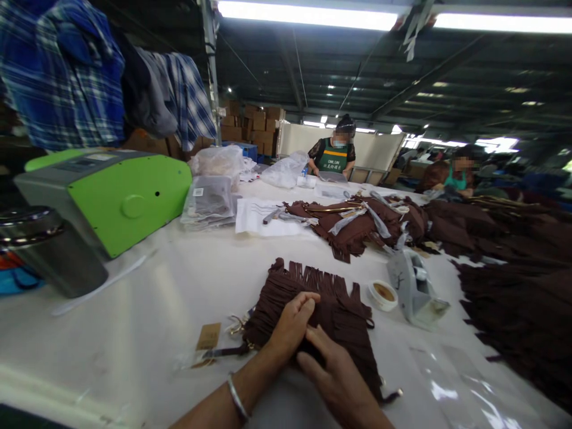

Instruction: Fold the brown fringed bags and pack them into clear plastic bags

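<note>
A dark brown fringed bag lies flat on the white table in front of me. My left hand, with a silver bangle at its wrist, is on the fringe, its fingers curled together against the strips. Just below it my right hand rests on the lower part of the bag, fingers stretched out and thumb apart. The undersides of both hands are hidden. At the bag's left side are metal fittings, a short strap end and a cardboard tag. A strap end with a metal tip sticks out at the lower right.
Right of the bag stand a tape roll and a tape dispenser. Clear plastic bags lie nearby. More brown fringed pieces are piled right. A green machine and steel flask stand left. Two people work beyond.
</note>
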Demonstrator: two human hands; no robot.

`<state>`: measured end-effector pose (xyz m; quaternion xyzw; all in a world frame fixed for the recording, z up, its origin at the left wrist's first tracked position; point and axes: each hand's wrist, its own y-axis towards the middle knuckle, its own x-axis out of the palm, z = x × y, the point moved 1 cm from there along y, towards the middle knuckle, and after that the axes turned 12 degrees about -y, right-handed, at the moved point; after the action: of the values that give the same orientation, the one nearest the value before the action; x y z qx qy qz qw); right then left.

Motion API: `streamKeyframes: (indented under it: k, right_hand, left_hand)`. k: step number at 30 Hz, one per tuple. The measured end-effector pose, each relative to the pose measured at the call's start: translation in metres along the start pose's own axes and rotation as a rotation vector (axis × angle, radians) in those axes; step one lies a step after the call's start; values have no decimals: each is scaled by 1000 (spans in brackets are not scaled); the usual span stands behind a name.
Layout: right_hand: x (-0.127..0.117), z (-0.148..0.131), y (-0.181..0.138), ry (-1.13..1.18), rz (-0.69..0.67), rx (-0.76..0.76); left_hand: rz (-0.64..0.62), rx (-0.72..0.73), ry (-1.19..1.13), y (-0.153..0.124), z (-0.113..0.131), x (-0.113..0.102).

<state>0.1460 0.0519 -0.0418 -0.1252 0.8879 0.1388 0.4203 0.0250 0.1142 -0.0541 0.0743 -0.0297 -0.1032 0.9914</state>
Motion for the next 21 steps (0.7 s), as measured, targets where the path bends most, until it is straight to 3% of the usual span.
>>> streamKeyframes:
  k: [2,5,7,10,14,21]
  right_hand:
    - [-31,15,-16,274,-21,208]
    - [-69,62,-39,286,222,471]
    - [-78,93,-48,264,275,555]
    - [-69,118,-47,377,249,629]
    - [-55,108,-28,788,254,670]
    - [-69,84,-9,1260,86,704]
  left_hand:
    - [-24,42,17,-3,1,3]
    - [-84,174,143,-9,-3,11]
    - [-129,250,232,-12,-6,17]
    - [-171,281,275,-14,-9,21]
    - [-154,240,252,-12,-7,18]
    - [-127,225,213,-13,-8,17]
